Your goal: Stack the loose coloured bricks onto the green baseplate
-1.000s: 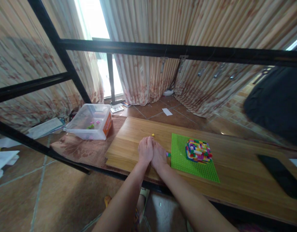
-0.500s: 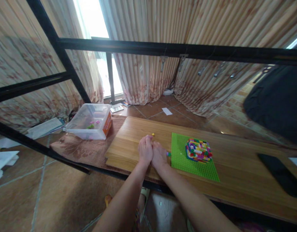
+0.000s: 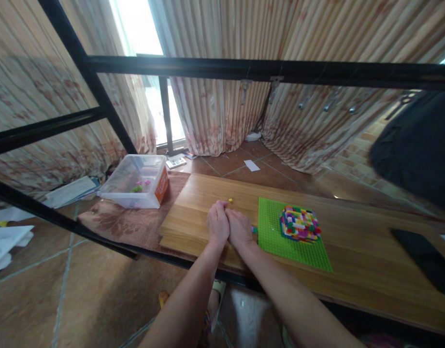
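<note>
the left hand [image 3: 218, 224] and right hand [image 3: 239, 227] press together inside the worktop [image 3: 191, 208]'s front edge, grip closure not discernible, with the plate [image 3: 270, 237] rightward, nearer the right hand.

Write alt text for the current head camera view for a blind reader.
A person's left hand and right hand meet over a wooden board, hiding anything between them. To their right, a multicolored toy-brick build sits on a green baseplate; a yellow brick lies beyond the hands, and a clear plastic bin with pink and green pieces stands at left.

No readable text, orange label [image 3: 162, 187] included.
</note>
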Available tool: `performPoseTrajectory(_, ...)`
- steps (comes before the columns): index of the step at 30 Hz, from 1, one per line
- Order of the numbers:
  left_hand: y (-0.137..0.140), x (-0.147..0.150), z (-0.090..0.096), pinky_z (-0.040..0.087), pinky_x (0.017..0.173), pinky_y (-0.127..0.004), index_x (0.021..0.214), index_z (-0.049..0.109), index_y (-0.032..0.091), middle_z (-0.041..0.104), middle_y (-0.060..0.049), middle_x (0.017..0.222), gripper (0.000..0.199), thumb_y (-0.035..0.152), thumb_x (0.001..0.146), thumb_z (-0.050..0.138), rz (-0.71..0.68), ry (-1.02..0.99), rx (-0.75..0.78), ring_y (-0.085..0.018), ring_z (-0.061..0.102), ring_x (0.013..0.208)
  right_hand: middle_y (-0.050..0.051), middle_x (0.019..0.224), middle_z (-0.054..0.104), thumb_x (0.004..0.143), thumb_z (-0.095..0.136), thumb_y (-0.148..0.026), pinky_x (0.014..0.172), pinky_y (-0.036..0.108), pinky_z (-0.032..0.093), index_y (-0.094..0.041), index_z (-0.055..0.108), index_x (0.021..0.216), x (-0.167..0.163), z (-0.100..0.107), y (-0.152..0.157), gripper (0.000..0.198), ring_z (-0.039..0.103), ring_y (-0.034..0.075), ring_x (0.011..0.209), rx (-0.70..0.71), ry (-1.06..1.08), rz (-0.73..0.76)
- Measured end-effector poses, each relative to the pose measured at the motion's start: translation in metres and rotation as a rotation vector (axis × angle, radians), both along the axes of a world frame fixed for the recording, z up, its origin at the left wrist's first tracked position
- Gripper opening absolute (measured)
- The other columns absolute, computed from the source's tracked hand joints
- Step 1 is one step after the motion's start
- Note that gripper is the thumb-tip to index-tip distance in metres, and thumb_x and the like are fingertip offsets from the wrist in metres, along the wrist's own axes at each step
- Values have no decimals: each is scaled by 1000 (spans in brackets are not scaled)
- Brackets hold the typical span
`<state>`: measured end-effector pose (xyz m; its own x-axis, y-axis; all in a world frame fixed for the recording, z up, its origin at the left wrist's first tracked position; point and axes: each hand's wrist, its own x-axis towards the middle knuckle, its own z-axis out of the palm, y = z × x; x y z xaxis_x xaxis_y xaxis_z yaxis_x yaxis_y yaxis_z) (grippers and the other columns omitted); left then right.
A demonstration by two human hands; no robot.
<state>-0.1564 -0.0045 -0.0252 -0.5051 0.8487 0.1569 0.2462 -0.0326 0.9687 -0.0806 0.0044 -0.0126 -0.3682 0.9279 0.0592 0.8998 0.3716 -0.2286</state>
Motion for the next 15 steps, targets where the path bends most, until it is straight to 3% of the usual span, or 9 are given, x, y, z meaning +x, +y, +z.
performPoseTrajectory(5,1,0,0,48,87,-36,91,70,17,72,-10,95,52,43,97,26,-5,-5,20,-21,66,92,6,92,74,98,41,-24,67,27,40,-21,63,95,2,0,5,22,67,18,81,13,81,-24)
performPoseTrajectory(12,5,-1,-5,50,82,-31,90,70,18,71,-7,81,53,46,97,27,6,-82,19,-19,67,87,5,78,71,98,41,-33,61,26,33,-20,63,79,3,-6,8,32,62,16,68,68,276,-73)
performPoseTrajectory(15,7,-1,-6,50,85,-32,89,71,17,73,-9,88,52,47,97,28,12,-115,36,-19,67,89,3,67,67,97,41,-43,60,26,32,-20,60,71,4,-8,11,39,59,16,62,103,410,-132)
